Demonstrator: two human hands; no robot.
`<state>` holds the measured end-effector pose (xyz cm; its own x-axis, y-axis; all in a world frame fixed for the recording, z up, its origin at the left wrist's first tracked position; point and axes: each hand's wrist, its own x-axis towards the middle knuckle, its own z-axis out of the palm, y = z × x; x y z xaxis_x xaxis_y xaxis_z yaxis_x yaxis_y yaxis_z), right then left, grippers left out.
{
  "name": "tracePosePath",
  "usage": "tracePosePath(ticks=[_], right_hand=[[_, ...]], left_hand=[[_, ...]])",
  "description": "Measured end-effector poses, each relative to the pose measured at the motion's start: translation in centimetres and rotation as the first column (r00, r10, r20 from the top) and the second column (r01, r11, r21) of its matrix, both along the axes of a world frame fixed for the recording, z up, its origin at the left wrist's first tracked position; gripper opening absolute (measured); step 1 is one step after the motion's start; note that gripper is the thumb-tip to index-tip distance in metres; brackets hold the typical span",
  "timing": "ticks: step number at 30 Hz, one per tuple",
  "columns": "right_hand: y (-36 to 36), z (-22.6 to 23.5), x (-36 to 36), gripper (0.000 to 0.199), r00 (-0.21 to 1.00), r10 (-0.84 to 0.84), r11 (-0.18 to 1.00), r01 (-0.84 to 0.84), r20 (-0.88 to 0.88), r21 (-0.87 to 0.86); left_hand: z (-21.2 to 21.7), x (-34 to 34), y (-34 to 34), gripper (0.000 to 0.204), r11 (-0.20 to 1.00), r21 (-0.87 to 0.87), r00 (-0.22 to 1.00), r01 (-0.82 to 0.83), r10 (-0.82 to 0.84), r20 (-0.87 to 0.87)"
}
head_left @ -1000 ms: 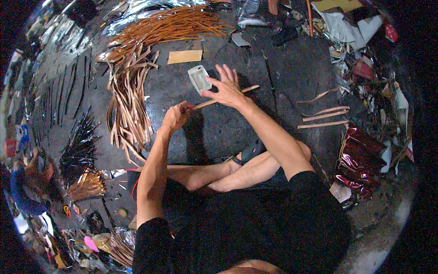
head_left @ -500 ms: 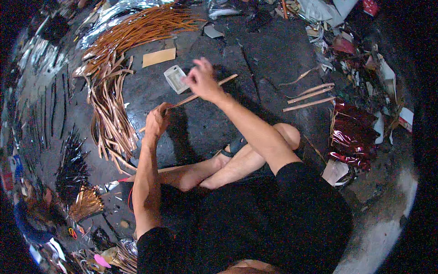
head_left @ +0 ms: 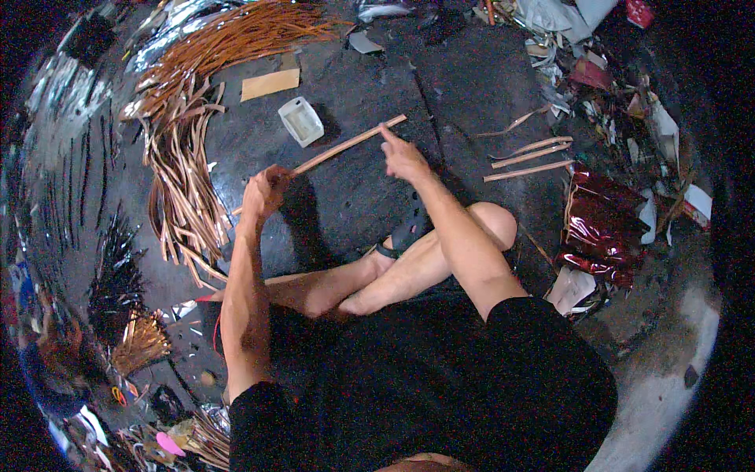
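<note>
from where i stand, the person's left hand [head_left: 265, 193], left of centre in the frame, has its fingers closed around a long tan strip [head_left: 342, 151]. the strip slants up from that grip to the upper middle. the right hand [head_left: 405, 161], just right of centre, has its index finger stretched to the strip near its upper end, the other fingers curled; i can't tell whether it pinches it. a whitish tray [head_left: 302, 123] sits just above the strip, with a tan rectangular piece [head_left: 270, 84] to its upper left. a heap of brown strips [head_left: 182, 185] lies left of the left hand.
</note>
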<state>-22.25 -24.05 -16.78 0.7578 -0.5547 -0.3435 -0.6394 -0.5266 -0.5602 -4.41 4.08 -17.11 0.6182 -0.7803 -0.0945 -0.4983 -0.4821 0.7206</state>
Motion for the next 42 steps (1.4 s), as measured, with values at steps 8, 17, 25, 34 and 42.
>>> tracePosePath(ticks=[8,17,25,34,42], right_hand=[[12.5,-1.4,5.8,0.038,0.831,0.380,0.922,-0.304,0.407,-0.240],[8.0,3.4,11.9,0.070,0.874,0.433,0.776,-0.237,0.220,-0.585],[7.6,3.4,12.0,0.055,0.839,0.522,0.747,-0.364,0.152,-0.556],[2.4,2.1,2.1,0.041,0.923,-0.160,0.963,0.069,0.350,0.260],[7.0,3.4,2.1,0.052,0.996,0.067,0.962,-0.050,-0.051,0.269]], left_hand=[[-0.9,0.4,0.6,0.018,0.998,-0.057,1.000,-0.011,0.010,-0.026],[0.3,-1.9,-2.3,0.014,0.979,-0.180,0.995,-0.094,0.086,-0.052],[0.7,-2.3,-2.8,0.014,0.986,-0.152,0.997,-0.072,0.076,0.025],[0.0,-1.8,-3.2,0.014,0.990,-0.138,1.000,-0.026,0.024,-0.017],[-2.5,0.7,-1.2,0.020,0.998,-0.040,0.997,0.055,-0.053,0.049]])
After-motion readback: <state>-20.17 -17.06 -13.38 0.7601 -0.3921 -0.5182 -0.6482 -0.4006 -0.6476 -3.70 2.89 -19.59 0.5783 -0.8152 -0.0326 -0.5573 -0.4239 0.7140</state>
